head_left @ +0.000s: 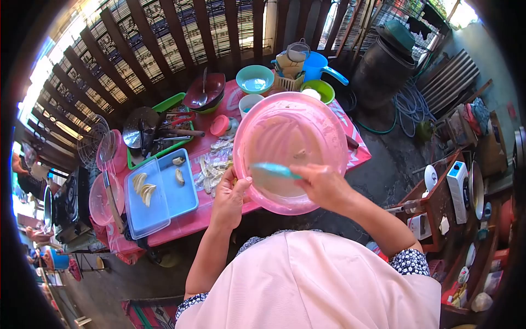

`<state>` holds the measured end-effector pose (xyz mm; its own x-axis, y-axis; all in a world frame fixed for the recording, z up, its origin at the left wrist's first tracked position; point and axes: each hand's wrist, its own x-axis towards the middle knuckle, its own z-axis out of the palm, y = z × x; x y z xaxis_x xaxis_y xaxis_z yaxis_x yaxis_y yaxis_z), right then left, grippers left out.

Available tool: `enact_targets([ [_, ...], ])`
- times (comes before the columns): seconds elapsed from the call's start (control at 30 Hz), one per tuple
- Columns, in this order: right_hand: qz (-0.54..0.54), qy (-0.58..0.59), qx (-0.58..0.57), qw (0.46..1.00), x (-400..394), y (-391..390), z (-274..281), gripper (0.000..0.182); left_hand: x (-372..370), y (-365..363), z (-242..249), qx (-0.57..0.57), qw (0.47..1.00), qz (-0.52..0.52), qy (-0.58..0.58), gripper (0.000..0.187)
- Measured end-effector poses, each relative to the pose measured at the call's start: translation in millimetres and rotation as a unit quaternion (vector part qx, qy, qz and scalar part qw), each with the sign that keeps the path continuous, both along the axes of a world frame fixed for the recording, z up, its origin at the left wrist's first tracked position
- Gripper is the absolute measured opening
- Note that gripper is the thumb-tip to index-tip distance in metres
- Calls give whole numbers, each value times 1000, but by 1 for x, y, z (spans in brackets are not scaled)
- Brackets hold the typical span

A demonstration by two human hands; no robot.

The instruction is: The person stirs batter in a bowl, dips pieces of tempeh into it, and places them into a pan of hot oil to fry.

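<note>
My left hand (230, 196) is closed on the near left rim of a large pink basin (331, 122), which is tilted toward me. A thin layer of pale, creamy batter (274, 140) coats the basin's bottom, with streaks across it and a small lump. In my right hand (323, 185) is a turquoise spatula (274, 169), its blade blurred and low over the batter. Left of the basin, fan-cut banana slices (147, 194) lie on a clear lid or tray, and small banana pieces (179, 176) rest in a blue tray (185, 202). Banana peels (212, 174) lie between.
A pink-covered table (249, 208) holds a green tray (183, 102) of utensils, a dark red bowl (211, 83), a teal bowl (255, 78) and a blue dipper (316, 66). A stove (71, 203) stands left; wooden shelves (438, 211) stand right.
</note>
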<state>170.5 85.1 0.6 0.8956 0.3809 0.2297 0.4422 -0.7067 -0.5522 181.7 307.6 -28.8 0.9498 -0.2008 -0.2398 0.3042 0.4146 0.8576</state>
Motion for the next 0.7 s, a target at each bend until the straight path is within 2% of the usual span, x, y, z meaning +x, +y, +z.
enact_targets([
  [0.03,2,2,1,1000,7,-4,6,29,-2,0,0,1,1000,3,4,21],
  [0.1,-204,39,-35,978,31,-16,18,30,-2,-1,2,2,1000,9,10,20],
  [0.17,-203,27,-35,978,31,-14,15,27,1,-1,3,2,1000,15,10,19],
  [0.23,-10,-19,-16,1000,12,-2,4,24,1,2,0,-8,1000,-4,1,20],
  [0.3,-15,-20,-51,998,9,0,12,20,0,2,1,2,1000,1,6,20],
  [0.37,-218,-57,-168,959,32,-8,21,20,-3,3,2,13,1000,6,14,21],
  [0.43,-212,-89,-199,953,39,-5,21,20,-2,3,5,26,1000,-5,17,23],
  [0.5,-133,-164,-305,929,27,18,19,27,-1,3,9,35,999,-12,11,24],
  [0.53,-132,-163,-305,929,15,24,17,27,-2,4,9,43,999,-16,7,25],
  [0.6,26,-260,-354,898,-6,34,14,29,-2,11,4,23,1000,-12,12,25],
  [0.63,27,-261,-353,898,-8,32,18,29,-2,14,2,1,1000,-9,15,26],
  [0.7,101,-197,-302,927,-14,18,25,28,-6,15,2,10,1000,3,19,25],
])
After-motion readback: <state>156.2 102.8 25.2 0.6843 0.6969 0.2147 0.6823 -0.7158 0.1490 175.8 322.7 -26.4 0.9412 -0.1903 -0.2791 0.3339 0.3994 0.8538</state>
